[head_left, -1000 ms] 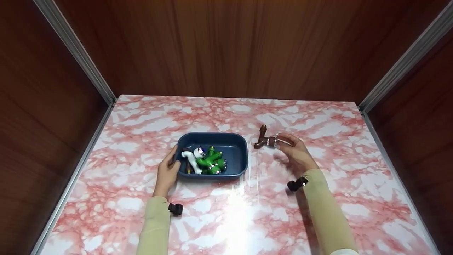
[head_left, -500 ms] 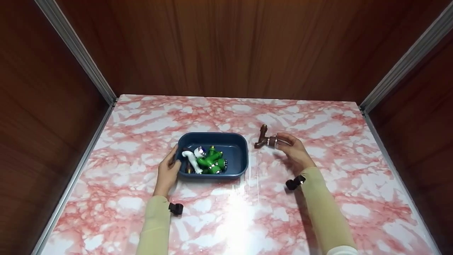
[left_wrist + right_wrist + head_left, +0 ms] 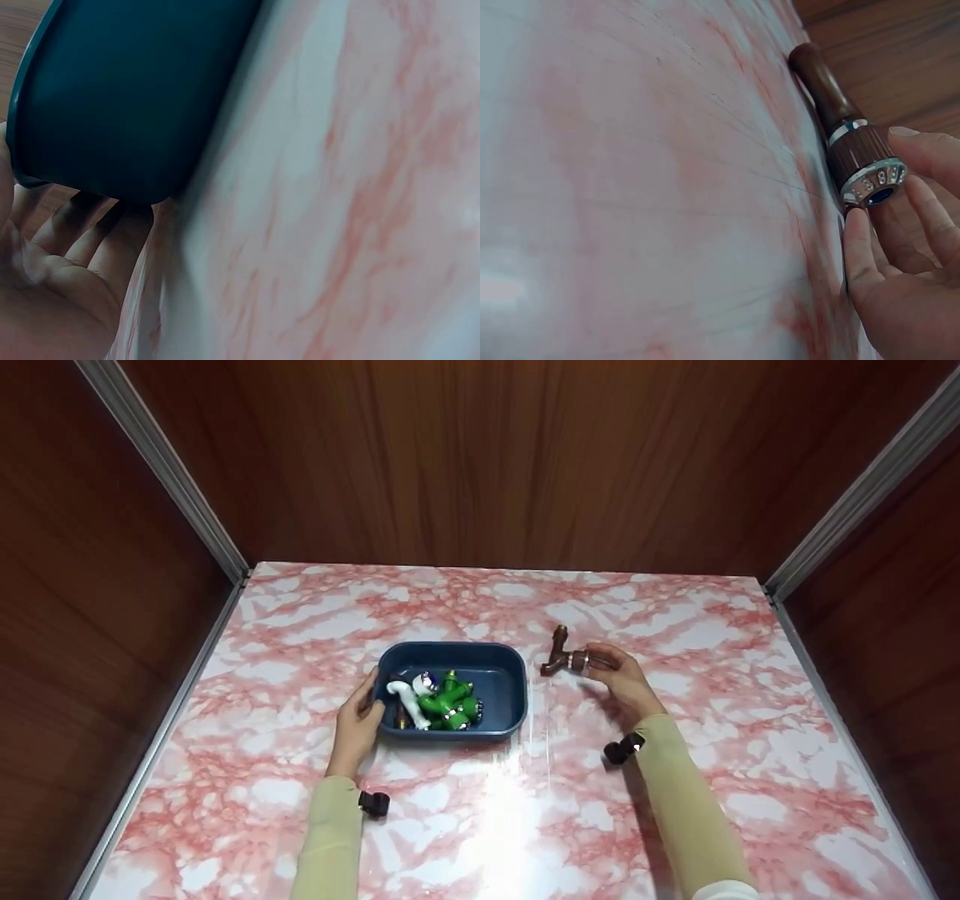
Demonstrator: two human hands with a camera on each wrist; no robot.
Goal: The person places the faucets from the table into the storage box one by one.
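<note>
Brown Y-shaped pipe fitting (image 3: 561,653), pinched at its ribbed end by the right hand (image 3: 621,675), may roll loose; left hand (image 3: 358,725) grips the blue plastic tray (image 3: 510,690).

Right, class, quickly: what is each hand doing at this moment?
Left hand: grips the dark blue plastic tray at its end.
Right hand: pinches the brown T-shaped pipe fitting.

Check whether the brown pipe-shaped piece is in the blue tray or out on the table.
Out. The brown piece lies on the marble table, right of the blue tray, with the right hand at its ringed end.
</note>
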